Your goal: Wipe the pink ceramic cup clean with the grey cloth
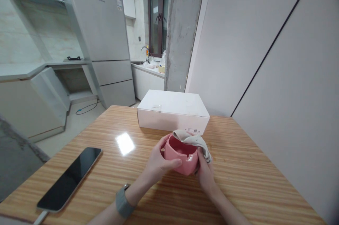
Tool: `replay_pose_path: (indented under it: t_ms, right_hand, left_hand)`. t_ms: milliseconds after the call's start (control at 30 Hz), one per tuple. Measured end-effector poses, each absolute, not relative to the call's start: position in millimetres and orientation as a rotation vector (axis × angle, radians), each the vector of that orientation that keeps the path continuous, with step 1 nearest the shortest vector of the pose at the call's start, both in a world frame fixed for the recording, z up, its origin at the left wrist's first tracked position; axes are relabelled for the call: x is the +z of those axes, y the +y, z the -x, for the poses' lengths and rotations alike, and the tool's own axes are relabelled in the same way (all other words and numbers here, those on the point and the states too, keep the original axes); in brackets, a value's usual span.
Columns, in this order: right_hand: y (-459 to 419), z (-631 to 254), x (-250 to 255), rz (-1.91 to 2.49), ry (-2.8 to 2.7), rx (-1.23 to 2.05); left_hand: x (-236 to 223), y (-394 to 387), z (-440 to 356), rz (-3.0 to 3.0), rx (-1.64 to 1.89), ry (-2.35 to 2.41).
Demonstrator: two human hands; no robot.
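Observation:
A pink bowl-like ashtray (pixel 180 158) with notches in its rim is tilted above the wooden table, its hollow inside partly showing. My left hand (pixel 161 158) grips it from the left, thumb across the front wall and fingers behind. On the other side, my right hand (pixel 205 172) is closed on a light grey cloth (pixel 192 138). The cloth drapes over the far right part of the rim and hangs down past my right fingers. Some of the right fingertips are hidden behind the pink piece and the cloth.
The wooden table (pixel 251 168) carries a white cardboard box (pixel 173 108) just beyond my hands. A black-screened phone (pixel 70 179) with a white cable lies at the left. A white wall (pixel 265 41) borders the right side; a fridge (pixel 100 30) stands farther back.

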State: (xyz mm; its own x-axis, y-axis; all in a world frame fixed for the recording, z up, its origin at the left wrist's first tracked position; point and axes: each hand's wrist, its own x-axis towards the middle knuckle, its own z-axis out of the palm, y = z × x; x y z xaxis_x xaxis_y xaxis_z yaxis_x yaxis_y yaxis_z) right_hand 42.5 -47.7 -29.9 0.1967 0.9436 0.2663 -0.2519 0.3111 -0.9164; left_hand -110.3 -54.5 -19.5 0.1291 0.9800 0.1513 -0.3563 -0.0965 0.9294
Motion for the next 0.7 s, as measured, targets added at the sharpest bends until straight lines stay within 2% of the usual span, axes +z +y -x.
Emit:
replay_pose_path:
  t_ms: [233, 367, 700]
  right_hand:
    - [-51, -44, -46, 0.912, -1.109, 0.856]
    - [-48, -46, -44, 0.875, -1.077, 0.797]
    - [-44, -49, -22, 0.827, -0.999, 1.029]
  left_hand:
    - [-10, -65, 102, -1.103, 1.417, 0.779]
    - [-10, -64, 102, -0.965, 1.332, 0.639]
    - [-10, -61, 108, -0.941, 1.156, 0.614]
